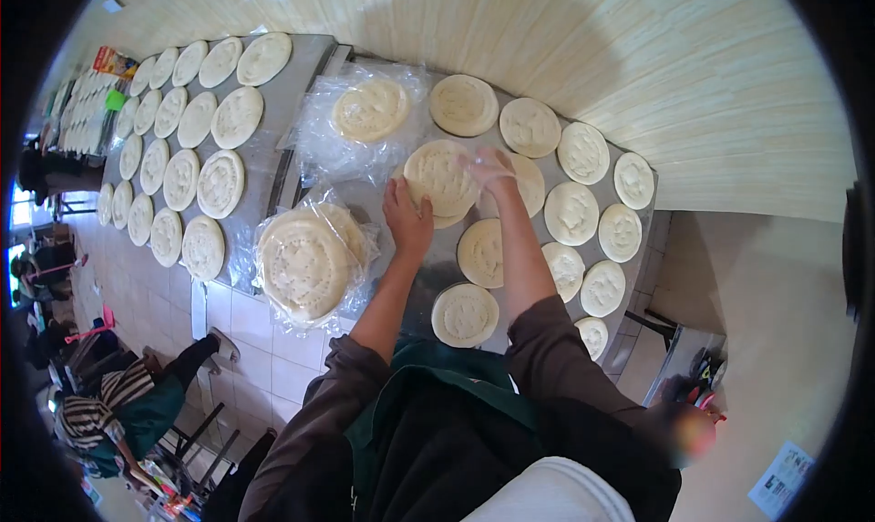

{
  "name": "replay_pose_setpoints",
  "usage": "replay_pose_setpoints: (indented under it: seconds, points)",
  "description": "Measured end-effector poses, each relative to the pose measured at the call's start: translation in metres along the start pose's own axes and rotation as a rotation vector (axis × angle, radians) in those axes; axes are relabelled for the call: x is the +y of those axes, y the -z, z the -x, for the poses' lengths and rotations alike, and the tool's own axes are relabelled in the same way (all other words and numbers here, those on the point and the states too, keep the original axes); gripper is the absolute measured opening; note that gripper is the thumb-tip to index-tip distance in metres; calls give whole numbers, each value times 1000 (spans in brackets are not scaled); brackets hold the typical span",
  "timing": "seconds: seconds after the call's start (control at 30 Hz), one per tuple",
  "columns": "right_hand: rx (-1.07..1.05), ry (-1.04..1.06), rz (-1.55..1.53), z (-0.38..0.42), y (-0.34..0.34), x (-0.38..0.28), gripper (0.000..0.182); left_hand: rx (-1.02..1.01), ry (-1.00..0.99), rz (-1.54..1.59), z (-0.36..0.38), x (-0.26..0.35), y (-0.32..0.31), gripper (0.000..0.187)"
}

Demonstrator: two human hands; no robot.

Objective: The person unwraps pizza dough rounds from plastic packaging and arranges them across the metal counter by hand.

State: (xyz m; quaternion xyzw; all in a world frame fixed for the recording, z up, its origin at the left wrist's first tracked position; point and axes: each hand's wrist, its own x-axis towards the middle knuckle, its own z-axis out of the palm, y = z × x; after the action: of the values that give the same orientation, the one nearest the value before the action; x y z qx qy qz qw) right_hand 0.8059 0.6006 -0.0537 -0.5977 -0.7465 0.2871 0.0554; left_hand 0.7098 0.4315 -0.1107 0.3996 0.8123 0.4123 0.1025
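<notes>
Two or more round flatbreads point(441, 177), pale and dimpled in the middle, lie slightly offset on one another on the metal table between my hands. At their lower left edge my left hand point(407, 219) closes on the rim, its thumb over the top. My right hand point(493, 170) is over the right edge of the same flatbreads; its fingers are smeared by motion, so their grip cannot be made out. Partly behind my right wrist lies another flatbread point(530, 185). To the left, a stack of flatbreads point(305, 259) rests on clear plastic bags.
Another flatbread point(371, 109) lies on clear plastic point(314, 139) near the wall. Several single flatbreads point(571, 214) cover the table's right part. A second metal table point(264, 162) at left carries rows more. A person in striped sleeves point(128, 390) is at lower left.
</notes>
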Motion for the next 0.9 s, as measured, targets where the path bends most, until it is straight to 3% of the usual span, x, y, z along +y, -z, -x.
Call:
replay_pose_setpoints:
  seconds: [0.07,0.13,0.17,0.27,0.33,0.43,0.53,0.67,0.73,0.8,0.87,0.9]
  points:
    - [21,54,-105,9,-24,26,52,20,-14,13,2,3,-2,61]
    - [-45,-41,-311,14,-17,29,50,48,-41,64,1,6,-3,60]
    - [-79,-91,-414,16,-14,32,50,71,46,80,6,8,-3,60]
    - [-21,14,-733,28,-20,80,48,84,292,152,31,23,4,60]
    - [59,-56,-907,70,20,68,44,36,429,230,38,37,11,60]
    - [157,-192,-1116,103,26,97,40,120,370,121,28,23,-3,54]
    - [184,-227,-1147,137,31,113,41,8,498,527,4,20,-13,44]
    - [151,-297,-1228,165,31,125,41,-99,602,692,-8,13,-17,32]
    - [145,-336,-1307,172,32,124,46,-85,588,878,12,17,0,29]
    - [140,-393,-1291,170,47,108,44,-89,479,667,54,14,33,28]
    - [119,-387,-1319,158,48,101,42,-21,505,616,105,33,81,29]
    - [104,-345,-1357,144,41,103,41,-78,582,655,139,14,94,29]
